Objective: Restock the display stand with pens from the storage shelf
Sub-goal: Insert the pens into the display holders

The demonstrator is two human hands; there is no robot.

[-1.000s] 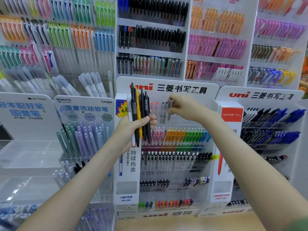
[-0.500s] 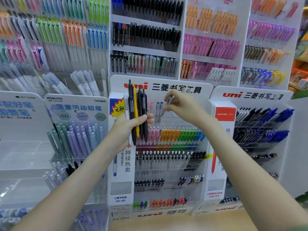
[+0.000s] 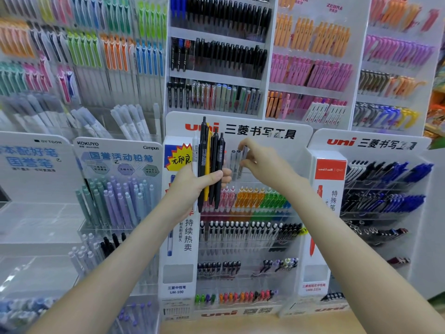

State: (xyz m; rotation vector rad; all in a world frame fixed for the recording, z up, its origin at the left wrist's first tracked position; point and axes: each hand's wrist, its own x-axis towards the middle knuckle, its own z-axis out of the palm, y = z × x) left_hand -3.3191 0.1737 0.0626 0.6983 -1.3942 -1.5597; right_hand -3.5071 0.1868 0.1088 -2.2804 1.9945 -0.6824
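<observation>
Grey pen [image 3: 244, 154] was tilted a moment ago; now my right hand [image 3: 262, 165] has it upright in the display stand [image 3: 298, 150] top row, thumb and finger still pinching it. My left hand [image 3: 190, 186] is wrapped round the bundle of pens [image 3: 213, 153], so plenty left to slot.

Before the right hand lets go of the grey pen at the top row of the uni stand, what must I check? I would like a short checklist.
1. Right hand pinches the grey pen: ok.
2. It is fully seated beside the other grey pens: cannot tell, the hand hides its lower end.
3. It matches those pens: ok.
4. Left hand grips the bundle of pens: ok.
5. Bundle holds another grey pen: not ok, only black, yellow and white show.
</observation>
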